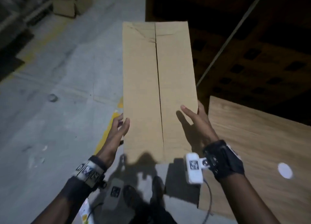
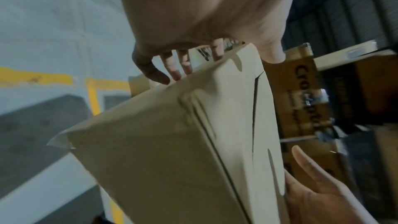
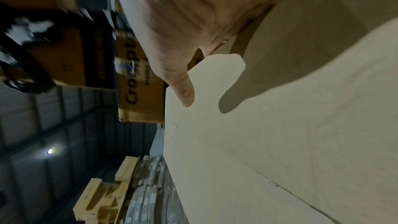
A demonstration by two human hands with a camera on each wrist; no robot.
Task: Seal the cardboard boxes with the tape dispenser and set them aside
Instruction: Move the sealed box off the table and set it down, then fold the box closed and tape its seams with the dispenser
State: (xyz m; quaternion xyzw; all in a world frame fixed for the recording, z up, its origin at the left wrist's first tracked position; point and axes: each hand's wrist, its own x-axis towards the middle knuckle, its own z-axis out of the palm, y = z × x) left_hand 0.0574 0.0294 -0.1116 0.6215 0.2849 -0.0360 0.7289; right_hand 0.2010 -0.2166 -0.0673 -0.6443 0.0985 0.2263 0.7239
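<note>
Grey concrete floor point(image 1: 50, 72) at left, yellow painted line point(image 1: 104, 136) crossing it, wood-grain desk point(image 1: 252, 139) near right, white spot of light point(image 1: 285, 170) on it, dark stacked cartons point(image 1: 252, 55) far right, brown printed carton point(image 3: 133, 91), pale wooden pallets point(image 3: 126, 168)

head cam looks steeply down on the cardboard box point(image 1: 151, 89), left hand point(image 1: 117, 131), right hand point(image 1: 196, 123) and concrete floor point(image 1: 50, 106). left wrist cam sits close, facing along the box's side and top. right wrist cam, very close, faces across the box top. all views share the box; both wrist views share a printed carton point(image 2: 301, 88).
</note>
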